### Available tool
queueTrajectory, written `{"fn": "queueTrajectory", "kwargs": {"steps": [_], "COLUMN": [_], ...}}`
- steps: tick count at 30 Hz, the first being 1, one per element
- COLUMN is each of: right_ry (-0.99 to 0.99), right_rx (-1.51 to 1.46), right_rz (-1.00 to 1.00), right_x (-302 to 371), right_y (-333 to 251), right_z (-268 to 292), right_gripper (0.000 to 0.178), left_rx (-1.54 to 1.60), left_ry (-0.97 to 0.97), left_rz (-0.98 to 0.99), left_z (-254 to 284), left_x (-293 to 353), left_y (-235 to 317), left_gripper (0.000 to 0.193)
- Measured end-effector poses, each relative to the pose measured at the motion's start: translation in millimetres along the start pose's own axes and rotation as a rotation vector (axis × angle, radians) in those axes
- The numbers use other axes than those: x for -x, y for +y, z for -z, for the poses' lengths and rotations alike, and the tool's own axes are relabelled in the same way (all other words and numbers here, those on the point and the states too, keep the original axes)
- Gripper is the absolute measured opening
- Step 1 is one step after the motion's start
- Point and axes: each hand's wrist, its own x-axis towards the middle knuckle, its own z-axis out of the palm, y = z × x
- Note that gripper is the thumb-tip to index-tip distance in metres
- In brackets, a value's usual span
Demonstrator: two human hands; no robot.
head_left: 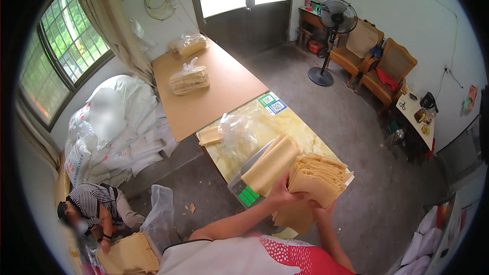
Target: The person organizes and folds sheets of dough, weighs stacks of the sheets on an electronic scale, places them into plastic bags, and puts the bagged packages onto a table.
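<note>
Between my two hands is a thick stack of thin tan sheets (318, 173), held tilted above the table's near right corner. My left hand (279, 196) grips its left lower edge; my right hand (323, 212) closes round the near right edge. Below my hands hangs a loose tan sheet (295, 219); whether it belongs to the stack I cannot tell. To the left, a folded pile of tan sheets (271, 165) lies on a scale with a green display (248, 196). Behind it a clear plastic bag (238, 135) rests beside a few narrow tan pieces (210, 136).
On a brown board (224, 79) sit two bagged sheet bundles (189, 80). White sacks (109, 122) are heaped left. At lower left, a crouching person (102, 209) touches more tan sheets (130, 254). A fan (333, 25) and wooden chairs (389, 69) stand far right.
</note>
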Motion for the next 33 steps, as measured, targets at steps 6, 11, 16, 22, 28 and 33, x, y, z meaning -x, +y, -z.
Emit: {"fn": "queueTrajectory", "kwargs": {"steps": [6, 11, 16, 22, 28, 33], "right_ry": [-0.280, -0.261, -0.084, 0.119, 0.261, 0.310], "right_rx": [-0.238, -0.449, -0.466, -0.444, -0.409, -0.431], "right_rz": [-0.158, -0.334, -0.360, -0.336, -0.370, -0.406], "right_x": [-16.4, -16.8, -14.3, 4.3, 27.1, 31.0], "right_y": [-11.9, -17.2, 3.9, 9.3, 15.9, 20.2], "right_z": [10.4, -12.8, -12.5, -6.5, -8.7, -11.1], "right_gripper": [0.069, 0.066, 0.066, 0.066, 0.062, 0.059], "left_rx": [0.119, -0.156, -0.038, -1.014, -1.298, -1.190], "left_ry": [-0.055, -0.073, 0.220, 0.825, 0.820, 0.842], "left_rz": [-0.030, 0.057, -0.028, -0.074, 0.259, 0.096], "left_z": [0.4, 19.6, 60.9, 181.4, 215.6, 279.3], "left_x": [-6.8, -19.5, -90.8, -118.7, -78.8, -105.8], "left_y": [16.2, 8.3, -21.5, -72.5, -135.2, -160.4], "left_gripper": [0.069, 0.064, 0.063, 0.066, 0.052, 0.037]}}
